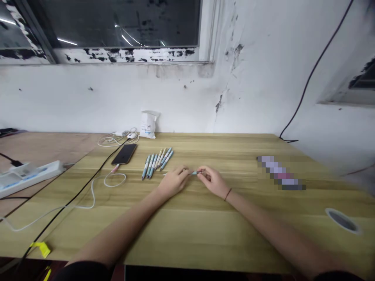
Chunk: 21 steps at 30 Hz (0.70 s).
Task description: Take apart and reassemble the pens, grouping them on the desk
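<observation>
Grip: narrow on both sides. My left hand (174,182) and right hand (212,182) close on one pen (193,172) lying crosswise between them, with the fingers of the right hand (204,174) pinched at its metal end. Only a short teal section and that metal end show between the hands; the rest is hidden by the fingers. The hands nearly touch, which I judge keeps the pen steady from both ends, just above the table.

Head view: the pen sits near mid-table, just right of a fanned row of pens (157,159), laid side by side, tips toward me, probably for easy reach. Left of the row lie a phone (124,154), face up, and a looped white cable (115,180). A black cable (99,169) crosses the wood-grain table (190,234) diagonally. Far left, a power strip (29,177) sits on a lower board. A paper bag (148,124) stands at the far edge against a stained white wall (102,97), below a window (117,23). On the right, a pixelated object (281,172) cannot be made out.
</observation>
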Motion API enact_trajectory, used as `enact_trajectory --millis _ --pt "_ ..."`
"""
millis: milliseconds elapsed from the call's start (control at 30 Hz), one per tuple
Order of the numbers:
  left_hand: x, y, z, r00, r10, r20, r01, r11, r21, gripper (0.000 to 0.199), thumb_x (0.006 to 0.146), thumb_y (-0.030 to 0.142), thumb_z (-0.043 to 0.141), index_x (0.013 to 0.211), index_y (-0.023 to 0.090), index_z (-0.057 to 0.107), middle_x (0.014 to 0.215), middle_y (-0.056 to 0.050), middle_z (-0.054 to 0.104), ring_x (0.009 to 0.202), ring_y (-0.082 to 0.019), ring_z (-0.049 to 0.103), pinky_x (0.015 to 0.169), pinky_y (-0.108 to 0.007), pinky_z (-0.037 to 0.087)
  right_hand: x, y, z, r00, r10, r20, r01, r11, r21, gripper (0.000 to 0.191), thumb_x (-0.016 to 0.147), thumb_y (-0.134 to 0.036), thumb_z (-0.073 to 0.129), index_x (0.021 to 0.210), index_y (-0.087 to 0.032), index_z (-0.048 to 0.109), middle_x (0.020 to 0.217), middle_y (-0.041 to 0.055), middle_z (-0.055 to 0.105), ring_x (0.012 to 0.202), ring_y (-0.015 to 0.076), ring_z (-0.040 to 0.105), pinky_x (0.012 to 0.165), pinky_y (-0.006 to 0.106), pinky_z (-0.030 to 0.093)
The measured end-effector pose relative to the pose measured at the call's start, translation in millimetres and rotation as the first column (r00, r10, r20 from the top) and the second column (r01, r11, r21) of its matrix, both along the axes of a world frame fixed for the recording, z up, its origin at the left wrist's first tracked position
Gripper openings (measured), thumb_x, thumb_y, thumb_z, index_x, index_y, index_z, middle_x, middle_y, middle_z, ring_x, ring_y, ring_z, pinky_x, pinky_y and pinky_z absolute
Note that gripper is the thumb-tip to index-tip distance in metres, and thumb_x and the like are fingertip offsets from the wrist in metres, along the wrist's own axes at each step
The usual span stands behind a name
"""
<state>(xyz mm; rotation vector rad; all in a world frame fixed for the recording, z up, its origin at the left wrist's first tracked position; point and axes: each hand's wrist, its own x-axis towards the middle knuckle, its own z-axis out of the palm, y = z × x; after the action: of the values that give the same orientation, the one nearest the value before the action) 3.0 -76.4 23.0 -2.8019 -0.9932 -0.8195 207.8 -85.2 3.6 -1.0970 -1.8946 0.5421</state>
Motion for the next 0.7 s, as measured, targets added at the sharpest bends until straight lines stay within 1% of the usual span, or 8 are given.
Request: enact_trajectory --millis 100,133,267,333,400,500,567,700 --pt "0 0 0.8 1.0 -0.013 -0.006 0.013 1.0 0.008 0.028 0.092 0.022 0.038 0.116 0.021 0.052 0.106 -0.008 0.056 0.1 -0.018 0.054 0.086 -0.032 0.045 0 -1 4.3 0.999 0.006 0.049 -0.008 0.999 0.049 0.03 0.09 -0.037 0.04 0.074 -0.02 0.058 0.068 0.0015 0.058 0.063 0.0139 0.054 0.062 0.026 0.045" --pt "0 -1 1.0 1.0 -0.013 -0.001 0.013 1.0 0.009 0.028 0.092 0.022 0.038 0.116 0.022 0.052 0.106 -0.008 0.056 0.1 -0.018 0.054 0.087 -0.032 0.045 1 -1 6.1 0.998 0.014 0.058 -0.018 0.997 0.073 0.03 0.09 -0.036 0.04 0.074 -0.019 0.058 0.071 0.0025 0.059 0.068 0.0148 0.055 0.066 0.027 0.045" --pt "0 -1 1.1 1.0 -0.009 0.002 0.009 1.0 0.003 0.029 0.092 0.024 0.037 0.117 0.022 0.052 0.108 -0.008 0.055 0.101 -0.018 0.053 0.087 -0.032 0.044 1 -2 10.9 0.998 0.028 0.063 -0.039 0.984 0.171 0.016 0.086 -0.032 0.049 0.092 -0.019 0.057 0.088 0.0056 0.06 0.079 0.0169 0.055 0.074 0.03 0.045" --pt "0 -1 0.8 1.0 -0.017 -0.016 0.017 1.0 0.0 0.029 0.092 0.022 0.038 0.118 0.022 0.051 0.108 -0.007 0.055 0.101 -0.018 0.053 0.087 -0.032 0.044 1 -2 11.1 0.997 0.037 0.073 -0.049 0.984 0.17 0.016 0.089 -0.03 0.044 0.086 -0.019 0.056 0.084 0.0052 0.059 0.079 0.0167 0.055 0.075 0.03 0.045" --pt "0 -1 0.8 0.999 -0.024 -0.022 0.024 1.0 -0.005 0.03 0.091 0.02 0.039 0.118 0.022 0.051 0.108 -0.007 0.055 0.1 -0.018 0.053 0.087 -0.031 0.044 1 -1 10.2 0.996 0.053 0.077 -0.064 0.986 0.151 0.023 0.091 -0.029 0.04 0.077 -0.019 0.056 0.08 0.0045 0.058 0.079 0.0165 0.055 0.075 0.03 0.044" --pt "0 -1 1.6 1.0 -0.019 -0.012 0.019 1.0 -0.009 0.03 0.091 0.02 0.038 0.118 0.022 0.051 0.109 -0.007 0.055 0.101 -0.018 0.052 0.087 -0.031 0.044 3 0 7.8 0.996 0.037 0.078 -0.049 0.987 0.153 0.014 0.087 -0.032 0.048 0.087 -0.02 0.056 0.085 0.0047 0.059 0.079 0.0167 0.056 0.074 0.03 0.045" --pt "1 -2 2.7 1.0 -0.009 -0.018 0.009 1.0 -0.01 0.029 0.092 0.022 0.037 0.117 0.022 0.052 0.109 -0.008 0.055 0.101 -0.018 0.053 0.086 -0.032 0.044 3 -1 6.7 0.996 0.016 0.092 -0.031 0.986 0.164 0.015 0.086 -0.031 0.05 0.094 -0.02 0.055 0.087 0.0049 0.059 0.079 0.0168 0.056 0.074 0.03 0.045" --pt "0 -2 4.2 1.0 0.008 -0.022 -0.008 1.0 0.003 0.029 0.093 0.024 0.036 0.116 0.02 0.053 0.108 -0.008 0.056 0.1 -0.019 0.053 0.086 -0.033 0.043 1 -2 6.6 0.984 0.004 0.18 -0.031 0.988 0.15 0.02 0.091 -0.03 0.041 0.084 -0.02 0.056 0.075 0.0032 0.059 0.071 0.0164 0.055 0.069 0.029 0.044"
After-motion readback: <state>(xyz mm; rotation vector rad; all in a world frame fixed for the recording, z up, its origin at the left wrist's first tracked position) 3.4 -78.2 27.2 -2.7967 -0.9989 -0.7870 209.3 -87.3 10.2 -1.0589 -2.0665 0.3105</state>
